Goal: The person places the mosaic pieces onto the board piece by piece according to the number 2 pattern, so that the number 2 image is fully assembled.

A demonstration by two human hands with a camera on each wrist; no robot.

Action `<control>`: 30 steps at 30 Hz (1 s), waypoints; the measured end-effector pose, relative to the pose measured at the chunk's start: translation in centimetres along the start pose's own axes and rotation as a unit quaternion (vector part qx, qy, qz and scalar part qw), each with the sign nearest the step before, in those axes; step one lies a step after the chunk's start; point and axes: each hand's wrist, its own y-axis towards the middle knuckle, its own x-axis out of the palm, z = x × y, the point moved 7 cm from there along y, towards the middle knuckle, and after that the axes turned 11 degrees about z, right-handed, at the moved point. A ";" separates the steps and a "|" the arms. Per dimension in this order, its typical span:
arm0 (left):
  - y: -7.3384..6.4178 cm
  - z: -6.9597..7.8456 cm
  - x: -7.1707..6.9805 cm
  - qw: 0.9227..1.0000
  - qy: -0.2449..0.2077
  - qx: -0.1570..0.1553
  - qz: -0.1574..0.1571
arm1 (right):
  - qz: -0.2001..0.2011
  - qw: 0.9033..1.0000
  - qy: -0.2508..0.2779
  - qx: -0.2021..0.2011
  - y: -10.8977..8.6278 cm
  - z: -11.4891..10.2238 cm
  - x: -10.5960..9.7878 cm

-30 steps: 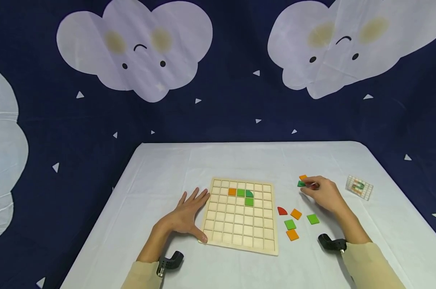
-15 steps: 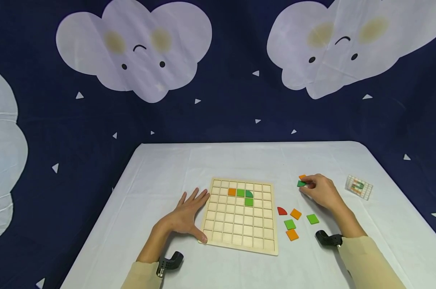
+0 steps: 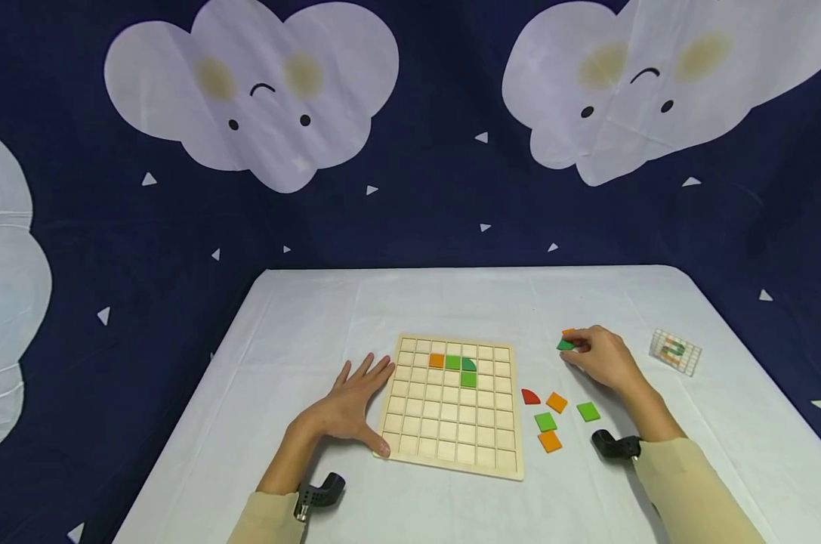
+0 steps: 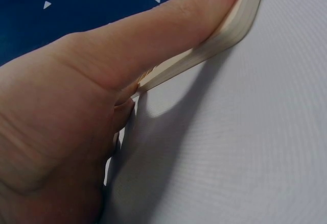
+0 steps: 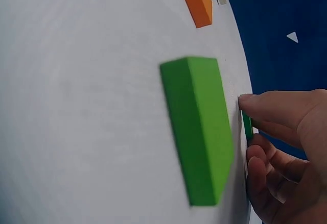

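My left hand (image 3: 349, 400) lies spread along the left side of a wooden grid board (image 3: 444, 446). Its thumb rests on the board's near-left corner, as the left wrist view also shows. Two light green squares, an orange square and a dark green quarter-circle (image 3: 468, 365) sit in the board's upper cells. To the right of the board, my right hand (image 3: 603, 359) pinches a dark green tile (image 3: 565, 345) between thumb and fingers, low over the cloth. The fingers partly cover this tile. An orange tile (image 3: 569, 331) peeks out just behind it.
Between the board and my right forearm lie a red quarter-circle (image 3: 530, 397), orange squares (image 3: 556, 402) and light green squares (image 3: 588, 412). A small gridded pattern card (image 3: 676, 352) is at the far right. A dark blue cloud-print cloth hangs behind the white table (image 3: 315, 302).
My right hand has drawn slightly left, the dark green tile shifting with it and covering more of the orange tile. The left hand and the board have stayed put.
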 end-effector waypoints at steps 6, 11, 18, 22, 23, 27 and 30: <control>0.0 0.0 0.0 1.000 0.000 0.000 0.000 | 0.003 1.000 -0.005 -0.004 -0.1 -0.1 0.1; -0.1 0.0 0.1 1.000 -0.001 0.002 0.001 | 0.001 1.000 -0.002 -0.009 -0.2 -0.4 0.3; -0.1 0.0 0.1 1.000 -0.004 0.004 0.002 | -0.010 1.000 -0.011 -0.014 -0.2 -0.5 0.4; -0.1 0.0 0.1 1.000 -0.001 0.001 0.003 | -0.012 1.000 -0.012 -0.011 -0.2 -0.4 0.4; -0.1 0.0 0.1 1.000 0.000 0.001 0.002 | -0.013 1.000 -0.012 -0.009 -0.2 -0.4 0.5; -0.1 0.0 0.0 1.000 0.003 0.000 0.003 | -0.017 1.000 -0.011 0.000 -0.1 -0.4 0.6; -0.1 0.0 -0.1 1.000 0.003 0.001 0.002 | -0.014 1.000 -0.011 0.000 -0.1 -0.5 0.6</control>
